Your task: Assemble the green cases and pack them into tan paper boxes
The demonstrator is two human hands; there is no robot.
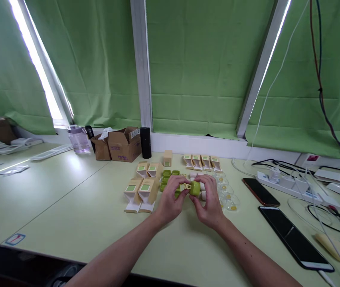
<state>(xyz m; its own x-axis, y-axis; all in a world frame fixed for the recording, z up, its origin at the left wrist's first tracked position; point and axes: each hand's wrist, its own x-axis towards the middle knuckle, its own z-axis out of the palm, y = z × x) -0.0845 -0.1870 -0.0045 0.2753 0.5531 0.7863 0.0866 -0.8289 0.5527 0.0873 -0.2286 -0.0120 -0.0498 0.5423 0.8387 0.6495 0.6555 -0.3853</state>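
My right hand pinches a small glossy green pot-like piece between thumb and fingers. A small cream pronged part is in the fingertips of my left hand, close against the green piece; whether the two are joined I cannot tell. Behind my hands lie more green pieces, partly hidden by the left hand. Several pale pinkish-white cylinders sit behind the right hand, mostly covered. To their right are rows of clear plastic pieces with yellow centres.
Open cream boxes with green labels stand left of my hands, more boxes behind. Farther back are cardboard cartons, a black cylinder and a jug. Phones, cables and a power strip occupy the right.
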